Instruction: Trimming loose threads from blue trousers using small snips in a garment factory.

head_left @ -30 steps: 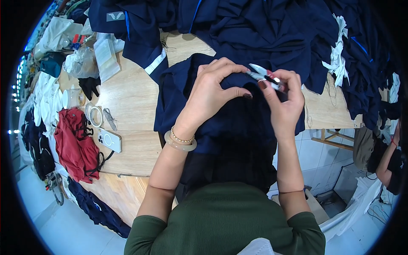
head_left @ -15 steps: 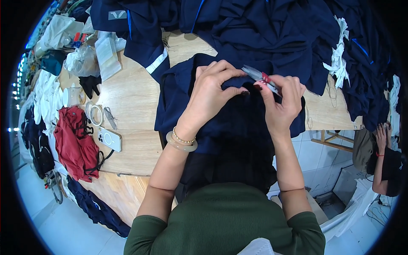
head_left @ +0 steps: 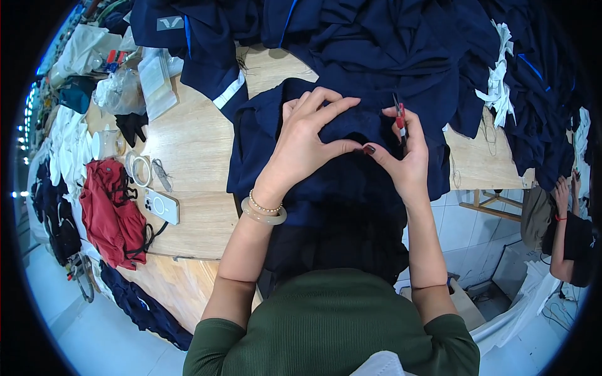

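Observation:
A dark navy garment [head_left: 338, 178] lies bunched on the table edge in front of me and hangs toward my lap. My left hand [head_left: 307, 135] rests on it, thumb and index finger stretched well apart with cloth showing between them. In my right hand [head_left: 411, 153] is a pair of small thread snips [head_left: 401, 117] with red on the handle, held by the fingers, blades pointing away from me. My right thumb reaches left and its tip meets or nearly meets my left thumb over the cloth.
More navy garments [head_left: 389, 44] are heaped across the far side. A phone [head_left: 162, 205], a tape roll [head_left: 142, 171], a red cloth bag [head_left: 110, 213] and plastic bags [head_left: 119, 92] lie left. White strips [head_left: 498, 78] hang at the right, where a co-worker's hand [head_left: 562, 195] shows.
My right hand has swung the snips upright and away from my left fingers. My left index finger and thumb have spread apart from their pinch near the cloth.

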A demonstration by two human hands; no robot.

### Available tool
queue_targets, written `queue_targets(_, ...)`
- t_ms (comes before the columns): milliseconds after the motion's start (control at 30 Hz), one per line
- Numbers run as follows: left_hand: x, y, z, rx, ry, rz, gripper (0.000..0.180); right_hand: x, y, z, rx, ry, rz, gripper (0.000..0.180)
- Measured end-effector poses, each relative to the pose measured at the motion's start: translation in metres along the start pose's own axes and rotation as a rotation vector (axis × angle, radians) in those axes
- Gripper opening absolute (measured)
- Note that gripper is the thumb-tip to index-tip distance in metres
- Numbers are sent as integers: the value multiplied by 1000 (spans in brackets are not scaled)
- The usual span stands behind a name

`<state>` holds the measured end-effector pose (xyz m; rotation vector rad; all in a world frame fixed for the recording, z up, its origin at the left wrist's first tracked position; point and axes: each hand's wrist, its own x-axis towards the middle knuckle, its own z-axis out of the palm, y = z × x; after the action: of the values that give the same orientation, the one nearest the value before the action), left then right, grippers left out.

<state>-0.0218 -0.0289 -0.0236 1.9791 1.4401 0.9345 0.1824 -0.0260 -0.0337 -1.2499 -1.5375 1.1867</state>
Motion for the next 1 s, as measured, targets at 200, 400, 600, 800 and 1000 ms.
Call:
queue_targets(200, -12, -5, 0, -124, -20, -26, 64, -7, 11, 9, -343, 62, -347, 50)
queue_targets(400, -17, 5, -6, -263, 30, -79, 56, -7, 22, 18, -211, 192, -267, 27)
queue_targets(600, -9, 13, 1, -124, 37, -65, 19, -9, 22, 22, -154, 176, -381, 24)
queue_targets(800, -11, 5, 3, -307, 31, -172, 3, -19, 32, 28, -272, 155, -530, 17)
queue_targets(1000, -18, -11, -13, -591, 607, -402, 24, -24, 43, 29, -391, 168, -640, 17)
